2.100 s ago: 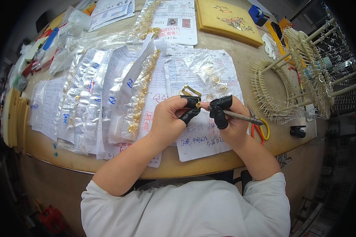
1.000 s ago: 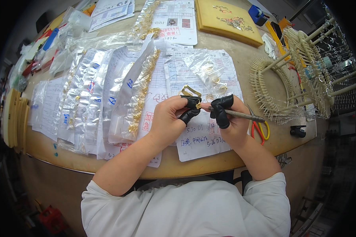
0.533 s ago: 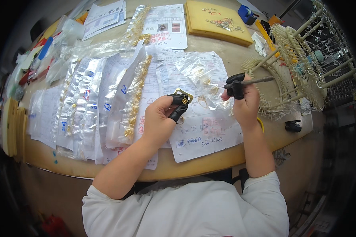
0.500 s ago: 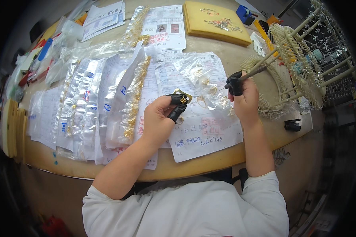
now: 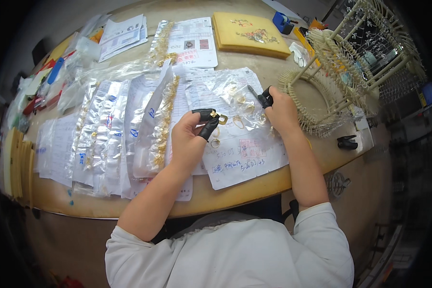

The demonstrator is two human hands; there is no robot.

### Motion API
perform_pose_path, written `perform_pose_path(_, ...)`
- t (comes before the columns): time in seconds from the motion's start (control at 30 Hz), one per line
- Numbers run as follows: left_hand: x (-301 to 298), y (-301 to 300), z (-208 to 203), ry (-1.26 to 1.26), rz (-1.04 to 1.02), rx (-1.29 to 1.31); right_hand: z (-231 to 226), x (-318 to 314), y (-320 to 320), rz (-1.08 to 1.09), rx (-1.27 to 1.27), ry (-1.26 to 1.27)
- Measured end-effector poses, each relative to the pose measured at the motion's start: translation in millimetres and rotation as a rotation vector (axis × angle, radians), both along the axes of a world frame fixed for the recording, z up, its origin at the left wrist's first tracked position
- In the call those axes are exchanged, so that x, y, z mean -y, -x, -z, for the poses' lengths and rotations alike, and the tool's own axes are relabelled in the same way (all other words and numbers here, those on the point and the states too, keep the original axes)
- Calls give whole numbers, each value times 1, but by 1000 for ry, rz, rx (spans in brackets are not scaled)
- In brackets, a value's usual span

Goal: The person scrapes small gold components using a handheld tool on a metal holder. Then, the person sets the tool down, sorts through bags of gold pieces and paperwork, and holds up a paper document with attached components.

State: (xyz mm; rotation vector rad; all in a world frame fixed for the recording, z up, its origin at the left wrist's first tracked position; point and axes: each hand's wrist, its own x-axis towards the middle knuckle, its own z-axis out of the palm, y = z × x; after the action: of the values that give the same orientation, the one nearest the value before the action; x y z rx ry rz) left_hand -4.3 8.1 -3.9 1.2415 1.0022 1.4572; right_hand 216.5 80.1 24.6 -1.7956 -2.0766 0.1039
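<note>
Black covers sheathe the thumb and fingertip of my left hand (image 5: 188, 135), which pinches a small gold-coloured jewelry piece (image 5: 222, 119) with an open, rounded frame. My right hand (image 5: 282, 111), also with black fingertip covers, is closed around a slim dark pen-like tool (image 5: 252, 90); its exact kind does not show. The tool's tip points up and left, apart from the gold piece. Beneath both hands lie printed paper sheets (image 5: 254, 165) and a clear plastic bag (image 5: 229, 87) with small gold-coloured pieces. A thin gold-coloured loop (image 5: 238, 123) rests between my hands.
Clear bags of gold-coloured pieces (image 5: 164, 129) line the papers on the left. A yellowish block (image 5: 249, 36) sits at the back, near a blue tape dispenser (image 5: 283, 22). Cream racks hung with chains (image 5: 365, 62) crowd the right. A black clip (image 5: 347, 142) lies near the right edge.
My right hand has moved slightly left and up, and its tool has turned to point up-left. The gold piece has turned in my left fingers. The whole view has shifted a little.
</note>
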Motion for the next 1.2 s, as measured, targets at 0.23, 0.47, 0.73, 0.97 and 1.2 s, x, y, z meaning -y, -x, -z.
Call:
perform_pose_path(0.23,-13,17,-6,-77,-108,-215,12,2,18,-211,-87,-156)
perform_pose_path(0.47,-15,21,0,-205,-180,-656,17,-2,19,-408,-220,-75)
perform_pose_path(0.73,-18,22,7,-102,-147,-597,0,-54,36,-258,-98,-34)
perform_pose_path(0.97,-20,26,2,-148,-190,-833,12,-72,42,-240,70,-96)
perform_pose_path(1.2,-21,24,3,-84,-235,-916,-20,-26,34,-304,-380,-209)
